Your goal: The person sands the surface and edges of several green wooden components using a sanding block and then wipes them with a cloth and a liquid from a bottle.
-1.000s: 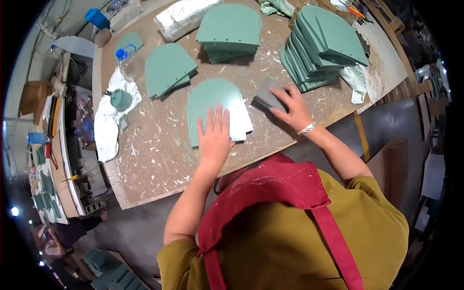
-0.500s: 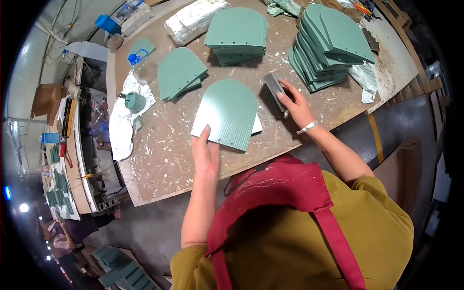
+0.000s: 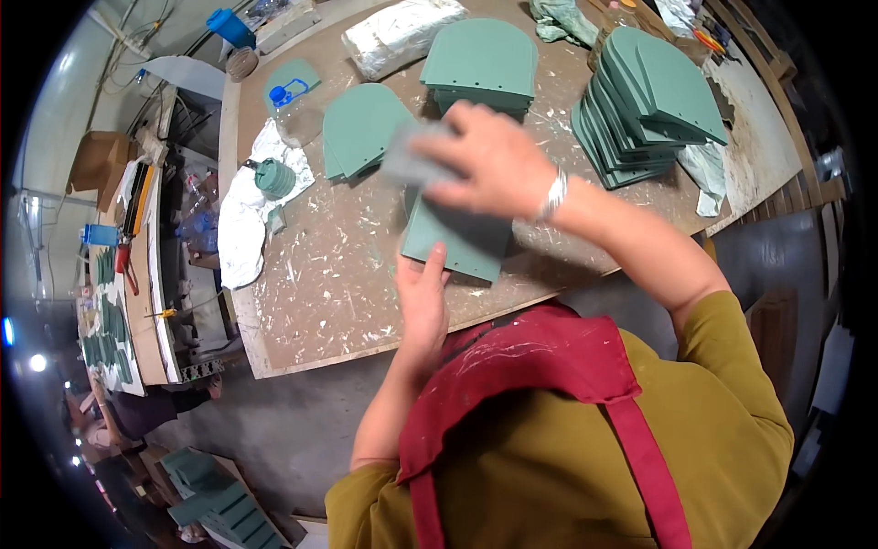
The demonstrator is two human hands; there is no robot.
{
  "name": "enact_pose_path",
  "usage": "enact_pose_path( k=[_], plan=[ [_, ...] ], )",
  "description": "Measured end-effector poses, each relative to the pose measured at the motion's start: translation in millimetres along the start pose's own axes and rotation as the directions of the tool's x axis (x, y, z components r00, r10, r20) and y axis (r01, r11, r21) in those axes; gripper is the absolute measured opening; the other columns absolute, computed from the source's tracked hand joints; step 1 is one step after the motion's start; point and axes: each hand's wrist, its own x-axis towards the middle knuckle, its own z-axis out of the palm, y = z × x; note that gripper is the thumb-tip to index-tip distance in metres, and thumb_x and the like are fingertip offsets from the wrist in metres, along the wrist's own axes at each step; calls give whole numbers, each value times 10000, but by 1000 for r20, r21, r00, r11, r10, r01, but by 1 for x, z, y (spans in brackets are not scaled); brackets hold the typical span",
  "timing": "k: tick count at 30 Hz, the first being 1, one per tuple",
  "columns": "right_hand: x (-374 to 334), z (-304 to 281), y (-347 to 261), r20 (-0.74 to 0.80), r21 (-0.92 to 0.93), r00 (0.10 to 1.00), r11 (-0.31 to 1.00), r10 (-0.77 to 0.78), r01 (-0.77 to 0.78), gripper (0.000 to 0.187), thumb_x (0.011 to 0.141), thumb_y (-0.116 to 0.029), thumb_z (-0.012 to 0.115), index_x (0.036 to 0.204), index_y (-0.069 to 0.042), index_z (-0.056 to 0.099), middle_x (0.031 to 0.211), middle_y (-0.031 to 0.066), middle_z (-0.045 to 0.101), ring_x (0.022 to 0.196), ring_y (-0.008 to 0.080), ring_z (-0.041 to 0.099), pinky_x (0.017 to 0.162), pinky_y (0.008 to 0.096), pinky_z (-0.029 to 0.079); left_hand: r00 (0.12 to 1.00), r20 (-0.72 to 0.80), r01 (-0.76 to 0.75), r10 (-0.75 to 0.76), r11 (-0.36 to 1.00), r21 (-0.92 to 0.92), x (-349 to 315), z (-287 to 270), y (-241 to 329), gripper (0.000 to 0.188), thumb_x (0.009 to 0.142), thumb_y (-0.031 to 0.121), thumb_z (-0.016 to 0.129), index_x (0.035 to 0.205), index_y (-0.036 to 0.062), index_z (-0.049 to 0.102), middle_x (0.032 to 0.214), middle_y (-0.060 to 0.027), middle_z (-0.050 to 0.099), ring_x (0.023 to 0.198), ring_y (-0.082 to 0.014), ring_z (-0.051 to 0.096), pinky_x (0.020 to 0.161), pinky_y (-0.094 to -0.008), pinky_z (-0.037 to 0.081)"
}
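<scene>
Beneath the right hand (image 3: 494, 165) was one green panel (image 3: 464, 240), its near edge gripped by the left hand (image 3: 424, 295), thumb on top. There were two hands, one grey block (image 3: 413, 154) and three piles of similar panels: a small pile (image 3: 366, 126) left of the right hand, a middle stack (image 3: 478, 55) just beyond it, a tall stack (image 3: 660, 87) to its right. The right hand—blurred, fingers curled around the block—hid the green panel's far end, so whether block and panel touched could not be told. The panel's uncovered part reached from below that hand toward the left one, whose fingers were mostly hidden.
</scene>
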Motion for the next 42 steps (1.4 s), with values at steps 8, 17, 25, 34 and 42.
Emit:
enact_pose_path(
  k=[8,17,25,34,42],
  plan=[
    [-30,44,50,131,98,902,900,412,-425,465,795,-422,643,1200,-197,598,981,172,535,909,364,566,804,426,481,995,56,93,-85,983,-159,11,-11,-9,420,945,59,531,1341,40,389,1264,-104,520,1134,-224,541,946,-390,483],
    [-119,27,85,236,309,739,672,631,-673,546,865,-408,615,1294,-76,552,1217,221,560,1104,356,561,955,384,427,985,129,143,-115,961,-236,16,-36,2,453,957,82,502,1383,47,352,1345,-125,476,1208,-272,513,1000,-423,463],
    [-135,12,20,100,293,953,907,287,-304,585,808,-417,662,1317,-157,537,1223,227,507,1132,394,510,958,442,431,977,2,204,-212,937,-282,20,-36,5,433,978,151,481,1368,48,322,1360,-140,446,1243,-295,475,1014,-463,430],
    [-144,19,79,16,338,874,820,486,-462,516,825,-322,666,1285,-117,551,1126,179,526,1027,346,544,876,392,453,978,-207,-29,-36,953,-303,36,-36,56,408,967,119,515,1342,0,406,1345,-142,487,1223,-269,502,1046,-425,440],
    [-149,40,51,68,554,885,720,461,-418,528,828,-246,673,1297,-56,523,1135,164,538,1028,316,547,913,353,428,985,-5,-165,172,936,-310,218,-73,69,353,1026,235,419,1276,-12,457,1311,-134,502,1164,-256,486,1019,-401,396]
  ],
)
